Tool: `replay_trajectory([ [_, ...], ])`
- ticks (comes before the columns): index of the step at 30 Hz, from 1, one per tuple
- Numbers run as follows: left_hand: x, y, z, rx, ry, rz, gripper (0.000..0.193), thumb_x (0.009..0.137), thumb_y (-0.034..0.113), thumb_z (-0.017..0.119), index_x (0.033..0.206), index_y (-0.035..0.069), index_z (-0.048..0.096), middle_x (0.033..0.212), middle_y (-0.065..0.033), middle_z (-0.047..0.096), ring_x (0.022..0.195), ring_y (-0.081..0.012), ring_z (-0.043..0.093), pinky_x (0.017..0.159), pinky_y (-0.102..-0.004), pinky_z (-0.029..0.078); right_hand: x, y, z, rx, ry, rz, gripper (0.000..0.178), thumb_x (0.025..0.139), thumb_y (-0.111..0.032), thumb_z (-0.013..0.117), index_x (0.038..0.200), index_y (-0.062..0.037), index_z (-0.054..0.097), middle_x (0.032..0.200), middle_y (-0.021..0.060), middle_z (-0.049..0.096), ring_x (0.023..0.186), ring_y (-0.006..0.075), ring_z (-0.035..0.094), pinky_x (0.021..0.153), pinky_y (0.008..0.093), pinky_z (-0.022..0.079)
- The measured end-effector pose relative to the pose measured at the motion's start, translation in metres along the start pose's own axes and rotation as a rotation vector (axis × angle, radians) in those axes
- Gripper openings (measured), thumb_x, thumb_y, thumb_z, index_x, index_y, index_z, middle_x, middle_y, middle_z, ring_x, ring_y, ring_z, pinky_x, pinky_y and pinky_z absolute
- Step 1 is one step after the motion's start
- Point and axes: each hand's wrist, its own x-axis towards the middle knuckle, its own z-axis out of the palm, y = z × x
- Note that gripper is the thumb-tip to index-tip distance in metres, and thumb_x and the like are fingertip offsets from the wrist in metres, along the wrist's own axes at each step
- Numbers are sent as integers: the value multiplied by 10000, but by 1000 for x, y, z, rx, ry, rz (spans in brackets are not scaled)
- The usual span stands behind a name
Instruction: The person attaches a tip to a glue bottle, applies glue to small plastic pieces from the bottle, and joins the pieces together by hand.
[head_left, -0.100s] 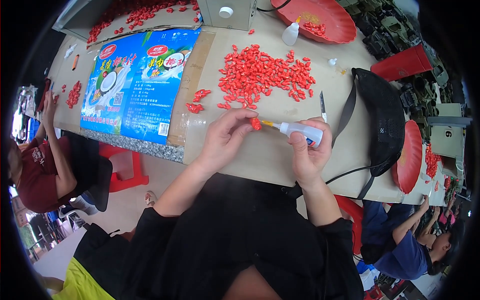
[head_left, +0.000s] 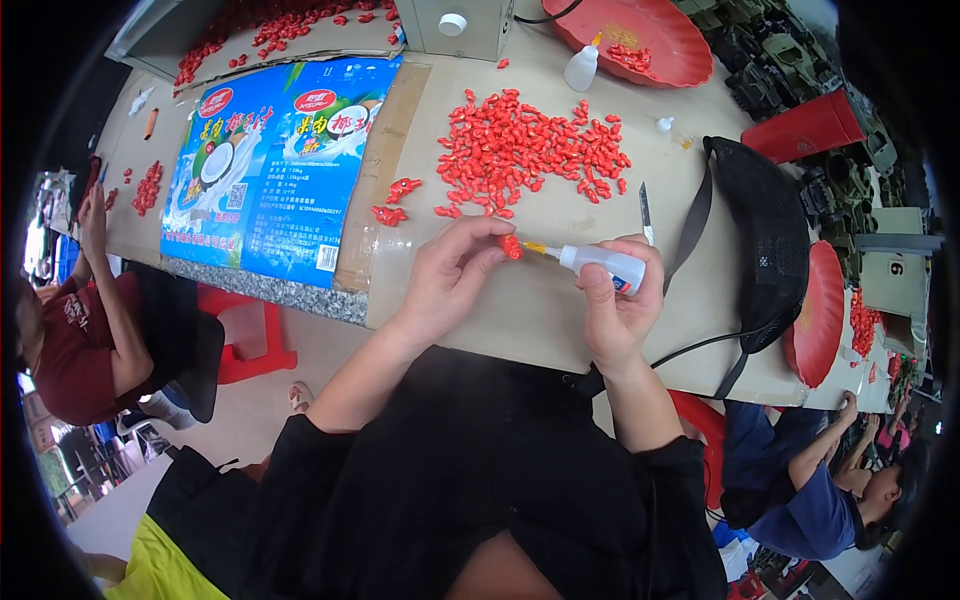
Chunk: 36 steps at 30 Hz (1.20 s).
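Observation:
Between the thumb and fingertips of my left hand [head_left: 450,272] is pinched a small red plastic piece [head_left: 512,247]. My right hand [head_left: 628,305] is closed round a white squeeze bottle [head_left: 606,266], tipped sideways. Its thin yellow nozzle [head_left: 541,247] points left, its end at the red piece; whether they touch is too small to tell. Just beyond my hands a heap of similar red pieces [head_left: 520,150] is spread over the table. Two larger red pieces [head_left: 389,215] with pale marks lie left of the heap.
A knife blade [head_left: 645,213] and a black mesh bag [head_left: 765,250] lie to the right. Farther back stand another squeeze bottle [head_left: 582,68] and a red scalloped tray [head_left: 690,50]. Blue printed cardboard [head_left: 270,170] covers the left. Co-workers sit at both sides.
My hands, the squeeze bottle and the held red piece look the same. On the far left, a co-worker's hands have shifted slightly.

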Motion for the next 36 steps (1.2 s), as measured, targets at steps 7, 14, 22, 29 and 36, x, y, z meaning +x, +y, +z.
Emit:
replay_trajectory([
  [7, -1, -2, 1, -10, 12, 19, 215, 768, -59, 510, 970, 17, 501, 902, -75, 523, 812, -143, 579, 693, -235, 461, 0, 0, -1, -14, 9, 10, 229, 761, -82, 609, 900, 1, 447, 819, 52, 444, 660, 76, 436, 558, 184, 352],
  [14, -1, -4, 3, -26, 33, 71, 211, 761, -84, 507, 949, 10, 492, 912, -81, 506, 826, -156, 577, 710, -236, 475, -1, 0, -2, -21, -1, 13, 222, 761, -77, 607, 895, 2, 448, 818, 52, 443, 655, 77, 439, 559, 184, 356],
  [22, -1, -4, 4, -17, 58, 65, 199, 744, -92, 523, 917, 2, 494, 931, -85, 502, 847, -156, 562, 713, -238, 482, -1, -2, -1, -28, -19, 23, 219, 762, -77, 606, 894, -1, 447, 815, 47, 442, 656, 71, 451, 556, 181, 365],
  [29, -1, -6, 3, 25, 40, 97, 190, 746, -92, 519, 911, -3, 484, 934, -88, 512, 860, -155, 558, 727, -239, 482, 0, -2, -1, -40, -5, 12, 204, 784, -91, 584, 909, -9, 445, 809, 50, 457, 642, 81, 465, 562, 193, 376],
  [36, -2, -5, 2, -166, 5, 16, 192, 770, -71, 511, 932, 3, 440, 945, -82, 519, 894, -153, 554, 750, -253, 469, 18, -4, -5, 788, 238, 528, 264, 798, -132, 570, 1009, -44, 438, 835, 62, 537, 676, 151, 531, 620, 290, 440],
])
